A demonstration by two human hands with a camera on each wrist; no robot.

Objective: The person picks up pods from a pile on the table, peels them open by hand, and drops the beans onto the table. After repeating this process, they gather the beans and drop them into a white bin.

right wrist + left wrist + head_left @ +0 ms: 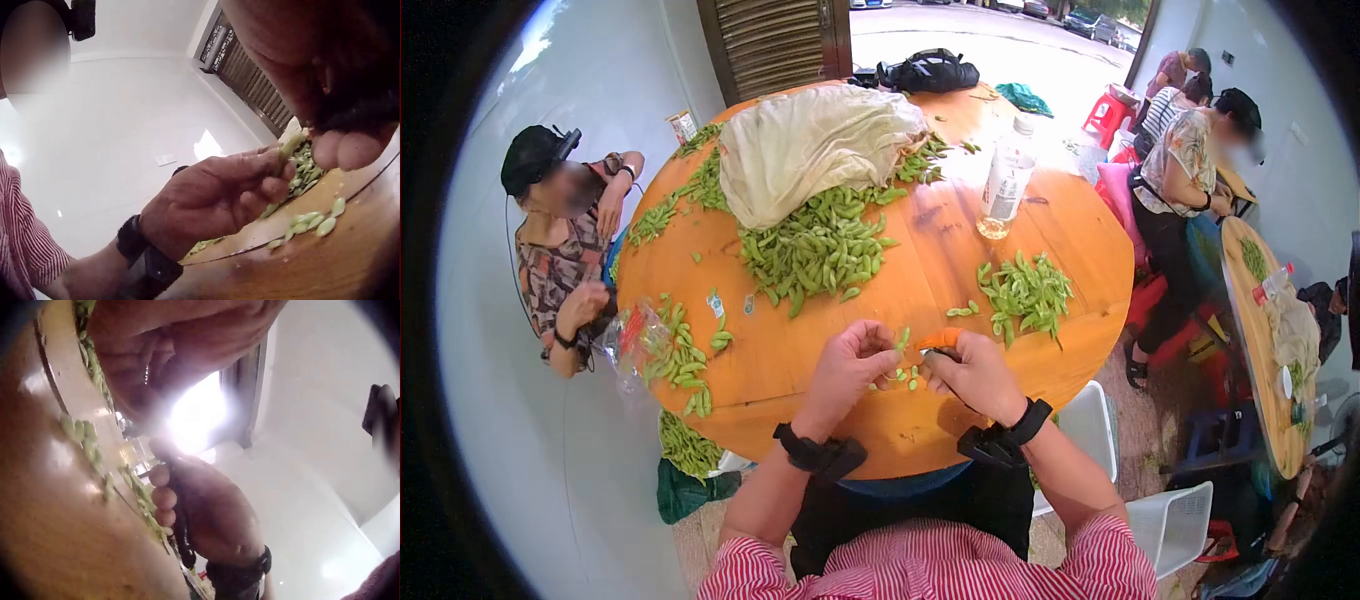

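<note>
Over the near edge of the wooden table (pixel 960 440), my left hand (pixel 855 362) pinches a green soybean pod (pixel 290 147) between thumb and fingers. My right hand (pixel 982 375), just beside it, grips a slim dark-handled tool (pixel 182 515); I cannot tell its exact kind. Something orange (pixel 941 339) covers a fingertip of that hand, close to the pod. Several shelled green beans (pixel 326 226) lie on the wood beneath both hands. Beyond the right hand sits a small heap of pods (pixel 1025 295).
A large pod pile (pixel 815 250) lies partly under a pale cloth (pixel 810 150). A clear bottle (pixel 1006 185) stands at the right. More pods lie near a plastic bag (pixel 632 340) at the left, where a person (pixel 565 230) sits. White baskets (pixel 1170 525) stand below right.
</note>
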